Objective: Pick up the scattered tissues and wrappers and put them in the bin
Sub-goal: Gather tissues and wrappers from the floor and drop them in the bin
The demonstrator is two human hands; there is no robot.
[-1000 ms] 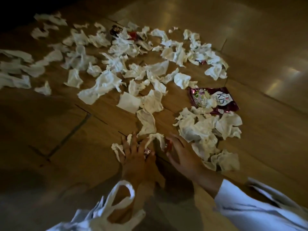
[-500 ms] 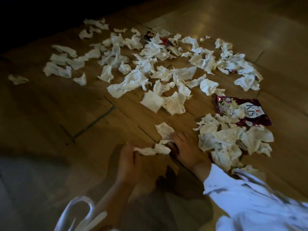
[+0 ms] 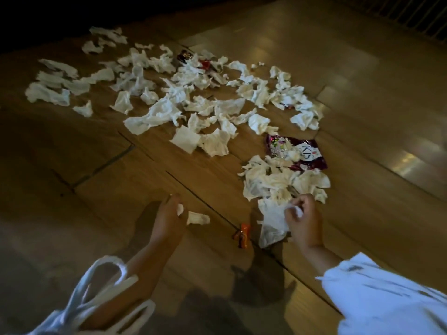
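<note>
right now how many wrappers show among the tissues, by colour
maroon KIS packet: 1
orange wrapper: 1
red wrapper: 1
dark wrapper: 1
total: 4 plain to see; a red scrap farther right may be another

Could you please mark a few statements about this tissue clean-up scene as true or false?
1. The right hand grips a white tissue. True.
2. The left hand holds the maroon packet. False: the packet lies on the floor; the hand pinches a small tissue scrap.
3. An orange wrapper lies on the floor between the hands. True.
4. Only one tissue lies on the floor. False: scattered tissues cover much of it.
</note>
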